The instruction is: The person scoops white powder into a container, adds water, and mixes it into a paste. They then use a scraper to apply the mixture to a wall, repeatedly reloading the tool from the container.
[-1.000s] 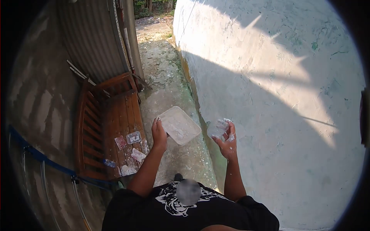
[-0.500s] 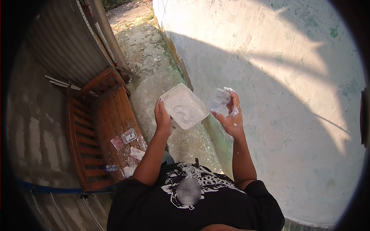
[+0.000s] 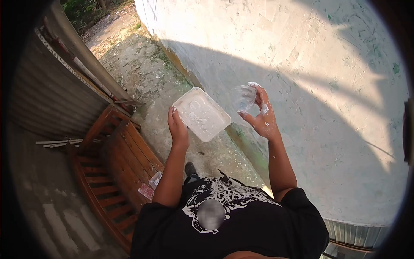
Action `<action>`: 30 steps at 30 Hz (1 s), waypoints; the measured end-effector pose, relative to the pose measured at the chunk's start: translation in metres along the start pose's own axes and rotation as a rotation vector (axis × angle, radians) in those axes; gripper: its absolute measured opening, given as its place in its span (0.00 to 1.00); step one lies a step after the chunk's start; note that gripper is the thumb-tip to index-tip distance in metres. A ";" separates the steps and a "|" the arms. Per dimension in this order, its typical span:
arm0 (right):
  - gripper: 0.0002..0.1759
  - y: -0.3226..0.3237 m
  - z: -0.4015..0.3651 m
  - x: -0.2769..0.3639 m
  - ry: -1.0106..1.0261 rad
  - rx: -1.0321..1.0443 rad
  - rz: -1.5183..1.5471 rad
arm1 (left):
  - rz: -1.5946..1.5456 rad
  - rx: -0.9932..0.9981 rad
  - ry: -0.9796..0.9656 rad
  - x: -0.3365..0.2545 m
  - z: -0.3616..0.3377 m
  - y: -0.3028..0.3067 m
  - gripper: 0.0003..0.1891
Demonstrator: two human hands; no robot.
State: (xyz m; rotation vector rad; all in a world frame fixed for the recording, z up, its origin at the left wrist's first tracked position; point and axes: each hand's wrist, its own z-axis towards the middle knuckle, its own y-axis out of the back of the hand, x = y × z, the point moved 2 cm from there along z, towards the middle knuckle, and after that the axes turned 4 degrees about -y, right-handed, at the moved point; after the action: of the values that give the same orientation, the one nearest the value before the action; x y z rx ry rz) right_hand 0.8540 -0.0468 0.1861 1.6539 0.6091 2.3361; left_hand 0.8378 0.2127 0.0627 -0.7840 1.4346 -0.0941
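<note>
My left hand [image 3: 177, 127] grips the left edge of a pale rectangular plastic tub [image 3: 205, 116], its inside coated with white paste or powder. The tub is tilted so that its inside faces me. To the right of it, my right hand [image 3: 264, 118] is curled round a clear plastic cup [image 3: 245, 98], thumb on the near side and fingers on the far side. White smears cover the fingertips and part of that palm. A gap separates cup and tub.
A rough whitish wall [image 3: 302, 129] runs along my right. On the left stands a wooden bench [image 3: 127, 149] with a red-patterned packet [image 3: 145, 191] and a clear container [image 3: 155, 179]. Corrugated metal sheeting [image 3: 56, 90] rises behind it. Concrete path [image 3: 142, 69] leads ahead.
My view has turned, shifting the bench lower. The tub has moved slightly left, and its white contents look thinner and flatter. The right hand still holds the cup.
</note>
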 end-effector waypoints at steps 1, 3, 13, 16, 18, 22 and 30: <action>0.49 -0.008 0.012 0.005 0.010 -0.003 -0.047 | 0.005 0.015 0.001 -0.010 0.013 0.004 0.30; 0.49 -0.025 0.032 0.022 0.020 0.000 -0.056 | -0.033 -0.011 0.036 -0.032 0.037 0.012 0.30; 0.50 -0.085 0.102 0.043 0.022 0.068 -0.099 | -0.058 -0.055 0.009 -0.058 0.119 0.055 0.29; 0.50 -0.106 0.128 0.031 0.070 0.082 -0.041 | -0.037 -0.042 -0.010 -0.049 0.144 0.067 0.29; 0.48 -0.116 0.146 0.030 0.057 0.150 -0.061 | 0.007 -0.061 -0.011 -0.049 0.161 0.068 0.28; 0.45 -0.142 0.189 0.013 0.094 0.253 -0.077 | -0.016 -0.113 -0.040 -0.063 0.203 0.067 0.28; 0.45 -0.196 0.286 -0.013 0.120 0.274 -0.072 | 0.049 -0.033 -0.071 -0.071 0.308 0.069 0.26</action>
State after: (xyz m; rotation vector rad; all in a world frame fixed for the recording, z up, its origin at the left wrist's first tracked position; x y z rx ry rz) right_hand 1.1140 0.1822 0.1681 1.5729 1.0354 2.4000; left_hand 1.0768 0.4310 0.0665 -0.7716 1.3898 -0.0044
